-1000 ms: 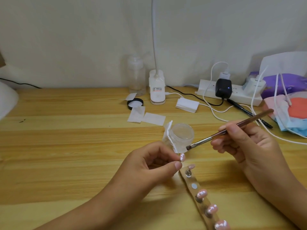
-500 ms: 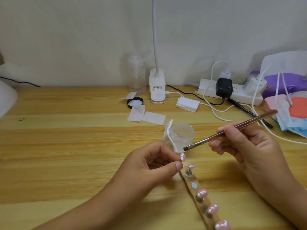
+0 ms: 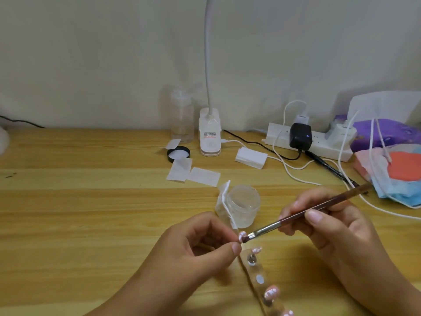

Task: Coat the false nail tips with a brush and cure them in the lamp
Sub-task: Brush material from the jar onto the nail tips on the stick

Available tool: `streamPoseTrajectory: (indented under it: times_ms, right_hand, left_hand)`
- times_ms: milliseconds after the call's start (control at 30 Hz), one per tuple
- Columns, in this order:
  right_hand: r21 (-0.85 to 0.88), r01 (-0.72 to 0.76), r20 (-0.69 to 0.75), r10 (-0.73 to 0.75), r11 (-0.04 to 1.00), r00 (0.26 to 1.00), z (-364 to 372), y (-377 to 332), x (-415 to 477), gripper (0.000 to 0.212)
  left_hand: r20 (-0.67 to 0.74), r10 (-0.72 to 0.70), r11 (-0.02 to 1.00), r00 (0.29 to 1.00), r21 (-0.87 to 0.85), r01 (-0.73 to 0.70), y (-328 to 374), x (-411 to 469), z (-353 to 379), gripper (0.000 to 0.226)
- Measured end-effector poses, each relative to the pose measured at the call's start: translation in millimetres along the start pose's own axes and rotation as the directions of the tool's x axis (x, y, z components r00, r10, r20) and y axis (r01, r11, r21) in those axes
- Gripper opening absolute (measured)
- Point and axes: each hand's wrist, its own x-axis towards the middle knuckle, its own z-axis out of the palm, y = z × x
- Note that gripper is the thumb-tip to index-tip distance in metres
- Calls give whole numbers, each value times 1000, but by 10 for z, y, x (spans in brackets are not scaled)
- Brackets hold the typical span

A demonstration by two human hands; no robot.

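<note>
Nail tip (image 3: 242, 235) between curled left fingers (image 3: 234, 249)

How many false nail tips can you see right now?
4. The held tip, pinched by the left hand, at the brush; three on the holder strip: a top tip, then past an empty spot two lower tips. The strip leaves the frame; more may be hidden.

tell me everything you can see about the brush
The brush is slim, with a reddish-brown handle, a silver metal ferrule and a short dark flat tip. The right hand pinches it like a pen, handle slanting up to the right. Its bristles touch the pink nail tip pinched in the left hand.
</note>
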Motion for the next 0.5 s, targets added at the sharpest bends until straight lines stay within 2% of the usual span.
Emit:
streamPoseTrajectory:
  times_ms: [100, 233, 333, 500]
  right_hand:
    - [-41, 32, -19, -33, 999, 999, -2, 33, 3, 9]
    - [-83, 49, -76, -56, 995, 996, -28, 64, 3, 19]
    - [-21, 73, -77, -74, 997, 994, -31, 49, 15, 12]
    - [49, 72, 5, -72, 996, 997, -33, 51, 14, 15]
  left_hand:
    - [-1, 4, 1000, 1000, -1, -4, 1, -7, 2, 19]
    - [-3, 1, 1000, 1000, -10, -1, 8, -9, 9, 19]
    - [-14, -1, 1000, 1000, 11, 1, 0, -17, 7, 20]
    - [-8, 11, 1000, 1000, 14, -10, 6, -9, 7, 21]
